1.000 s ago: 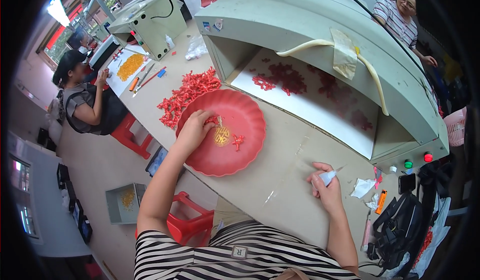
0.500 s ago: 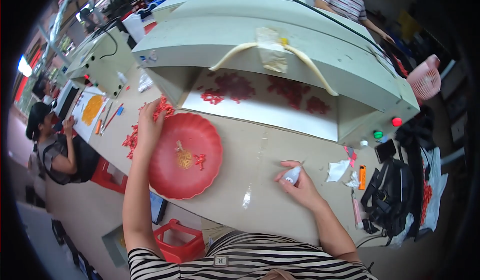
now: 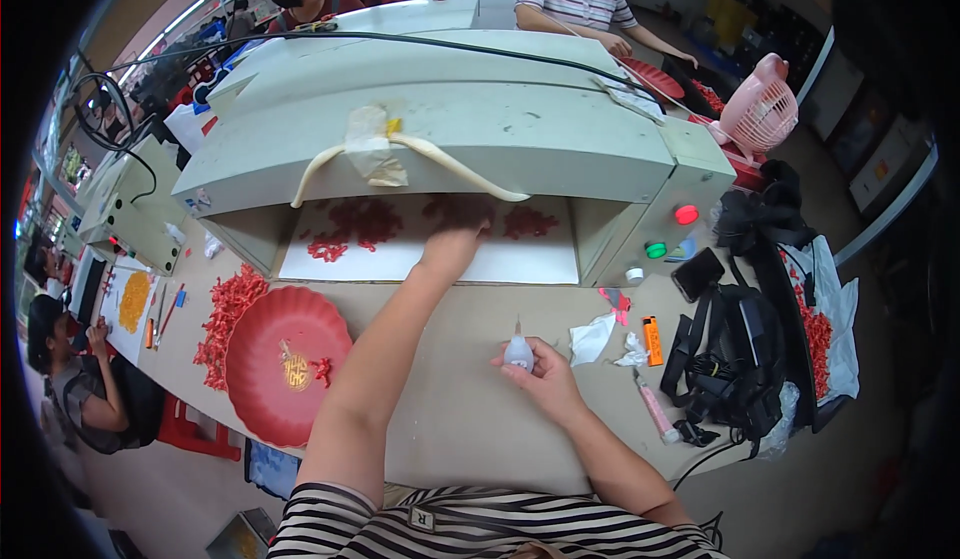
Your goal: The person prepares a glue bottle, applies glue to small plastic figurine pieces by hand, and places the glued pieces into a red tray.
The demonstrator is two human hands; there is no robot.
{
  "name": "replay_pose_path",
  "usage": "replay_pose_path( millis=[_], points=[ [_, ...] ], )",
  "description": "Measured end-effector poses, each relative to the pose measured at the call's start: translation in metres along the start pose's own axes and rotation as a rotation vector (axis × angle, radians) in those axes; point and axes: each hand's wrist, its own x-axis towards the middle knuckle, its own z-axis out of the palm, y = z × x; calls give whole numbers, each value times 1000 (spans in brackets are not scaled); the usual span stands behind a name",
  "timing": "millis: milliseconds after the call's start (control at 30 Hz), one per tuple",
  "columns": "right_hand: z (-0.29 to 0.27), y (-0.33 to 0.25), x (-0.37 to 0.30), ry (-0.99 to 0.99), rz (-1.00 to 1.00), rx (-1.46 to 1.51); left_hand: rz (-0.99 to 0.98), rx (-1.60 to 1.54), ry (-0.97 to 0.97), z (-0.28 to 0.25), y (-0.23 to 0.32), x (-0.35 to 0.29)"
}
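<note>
My left hand (image 3: 452, 247) reaches into the wide opening of the pale green box-shaped machine (image 3: 590, 149). Its fingers are in shadow over the small red pieces (image 3: 365, 221), which lie in several heaps on a white sheet (image 3: 425, 267); what they grip, if anything, is hidden. In my right hand (image 3: 550, 379), above the tabletop, is a small translucent squeeze bottle (image 3: 518, 352) with a thin needle tip pointing up and away. The fingers wrap round its body. A scalloped red plastic plate (image 3: 265, 359) lies left of my left forearm, with a small red piece (image 3: 321, 371) in it.
A pile of red pieces (image 3: 225, 329) lies beside the plate. At right are crumpled tissue (image 3: 592, 337), an orange lighter (image 3: 652, 341), a pink-and-white tube (image 3: 656, 409), a phone (image 3: 698, 274) and a black bag (image 3: 735, 359). People work at neighbouring tables.
My left hand has gone from the red pile beside the plate into the machine's opening. My right hand still holds the squeeze bottle, its tip now more upright. The whole view has turned.
</note>
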Motion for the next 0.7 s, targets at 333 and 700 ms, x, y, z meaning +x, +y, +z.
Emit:
replay_pose_path(
  millis=[333,700],
  points=[
    [-23,-15,-4,159,-82,120,-743,-1365,35,-12,68,-98],
    [-21,-28,-4,338,-161,107,-873,-1781,-115,-20,84,-146]
  ],
)
